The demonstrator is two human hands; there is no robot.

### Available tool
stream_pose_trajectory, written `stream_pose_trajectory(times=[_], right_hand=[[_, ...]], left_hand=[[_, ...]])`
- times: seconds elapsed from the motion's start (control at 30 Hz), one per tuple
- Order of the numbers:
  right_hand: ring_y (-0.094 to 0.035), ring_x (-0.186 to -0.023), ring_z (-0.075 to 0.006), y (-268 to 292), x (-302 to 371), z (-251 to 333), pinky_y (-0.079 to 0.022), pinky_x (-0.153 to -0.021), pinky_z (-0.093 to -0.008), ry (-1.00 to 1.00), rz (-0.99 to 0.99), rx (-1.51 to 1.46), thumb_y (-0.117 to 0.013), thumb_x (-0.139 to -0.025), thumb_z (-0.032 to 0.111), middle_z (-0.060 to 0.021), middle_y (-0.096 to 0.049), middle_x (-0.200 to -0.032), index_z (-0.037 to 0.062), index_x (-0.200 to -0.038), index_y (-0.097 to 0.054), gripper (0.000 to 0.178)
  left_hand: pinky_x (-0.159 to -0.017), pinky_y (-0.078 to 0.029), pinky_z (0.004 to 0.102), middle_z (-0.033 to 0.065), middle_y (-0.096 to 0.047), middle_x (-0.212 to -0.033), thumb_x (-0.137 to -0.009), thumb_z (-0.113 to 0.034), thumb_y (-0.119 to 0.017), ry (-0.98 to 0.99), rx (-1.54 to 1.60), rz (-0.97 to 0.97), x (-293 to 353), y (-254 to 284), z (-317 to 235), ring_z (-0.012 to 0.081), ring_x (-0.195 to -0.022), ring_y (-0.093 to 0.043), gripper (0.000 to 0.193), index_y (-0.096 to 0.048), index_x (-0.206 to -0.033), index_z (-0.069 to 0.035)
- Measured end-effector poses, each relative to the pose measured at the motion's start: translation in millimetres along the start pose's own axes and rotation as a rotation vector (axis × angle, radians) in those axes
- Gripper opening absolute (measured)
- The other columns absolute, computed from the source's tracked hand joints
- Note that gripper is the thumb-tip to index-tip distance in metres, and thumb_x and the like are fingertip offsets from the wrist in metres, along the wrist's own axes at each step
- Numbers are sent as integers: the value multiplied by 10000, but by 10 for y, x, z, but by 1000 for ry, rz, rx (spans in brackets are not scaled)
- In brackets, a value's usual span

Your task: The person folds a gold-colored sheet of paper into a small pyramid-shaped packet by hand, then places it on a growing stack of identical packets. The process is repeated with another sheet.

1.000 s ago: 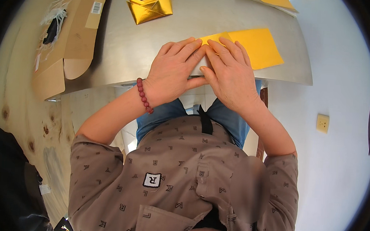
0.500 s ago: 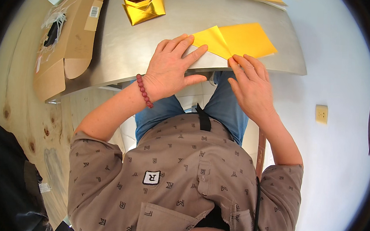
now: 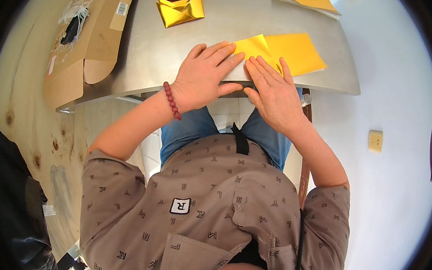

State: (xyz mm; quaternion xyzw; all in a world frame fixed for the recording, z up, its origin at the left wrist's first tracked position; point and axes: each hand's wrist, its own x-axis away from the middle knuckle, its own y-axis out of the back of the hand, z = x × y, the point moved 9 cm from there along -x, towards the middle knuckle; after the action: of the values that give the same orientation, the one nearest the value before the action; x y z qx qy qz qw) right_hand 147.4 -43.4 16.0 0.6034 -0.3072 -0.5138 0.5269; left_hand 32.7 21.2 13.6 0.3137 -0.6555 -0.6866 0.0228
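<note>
A sheet of gold paper (image 3: 298, 52) lies near the table's front edge. Its left part is folded over into a slanted flap with a diagonal edge. My left hand (image 3: 203, 76), fingers stretched out, lies flat with its fingertips on the flap's left side. My right hand (image 3: 276, 95) has its fingers extended, and their tips press the near edge of the flap. The thumbs point toward each other just off the table's edge. Neither hand grips anything; the palms hide part of the paper's near edge.
Several folded shiny gold pieces (image 3: 183, 11) stand nested in a row at the far middle. A stack of gold paper sheets (image 3: 311, 0) lies at the far right of the metal table (image 3: 142, 58). On the left is an open cardboard box (image 3: 101, 46) with clear plastic and something black.
My right hand has slid left along the paper's near edge, closer to my left hand. My left hand stays on the flap. The whole view has shifted slightly.
</note>
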Motion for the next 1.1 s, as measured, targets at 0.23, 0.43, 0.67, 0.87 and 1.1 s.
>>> stream_pose_trajectory(times=[0.23,0.43,0.67,0.87,1.1], right_hand=[[-499,-1435,-225,-2,8,-8,-176,-1251,-621,-45,-29,5,-636,-1011,356,-90,-601,-1471,71,-1473,-530,554],[-489,-1439,-199,106,283,-177,-163,-1255,-625,-105,-20,70,-647,-1007,334,-38,-613,-1460,92,-1468,-545,531],[-471,-1449,-218,187,410,-260,-146,-1252,-638,-127,-6,153,-630,-1019,341,-24,-628,-1439,115,-1457,-560,498],[-488,-1431,-235,306,203,-737,-170,-1240,-641,-110,-45,293,-555,-1056,345,2,-672,-1362,143,-1372,-616,380],[-565,-1327,-284,301,-135,-1189,-360,-1152,-499,-117,-84,173,-517,-1056,287,-33,-750,-1150,119,-1241,-688,302]], left_hand=[[-1199,-339,475,87,-533,-1543,-958,-530,-656,60,6,74,63,22,179,269,-1455,-449,699,-527,-1502,-110],[-1157,-364,475,75,-560,-1511,-948,-552,-660,19,-41,46,45,66,150,278,-1409,-480,688,-569,-1440,-78],[-1171,-348,469,74,-550,-1523,-938,-537,-675,35,-10,61,25,80,148,298,-1420,-466,707,-555,-1478,-95],[-1125,-383,456,115,-565,-1466,-901,-543,-715,-9,97,99,-71,89,-172,339,-1367,-494,697,-597,-1411,-84],[-1206,-352,475,220,-535,-1468,-891,-531,-737,-199,233,35,-476,-123,-766,373,-1432,-444,785,-584,-1351,86]])
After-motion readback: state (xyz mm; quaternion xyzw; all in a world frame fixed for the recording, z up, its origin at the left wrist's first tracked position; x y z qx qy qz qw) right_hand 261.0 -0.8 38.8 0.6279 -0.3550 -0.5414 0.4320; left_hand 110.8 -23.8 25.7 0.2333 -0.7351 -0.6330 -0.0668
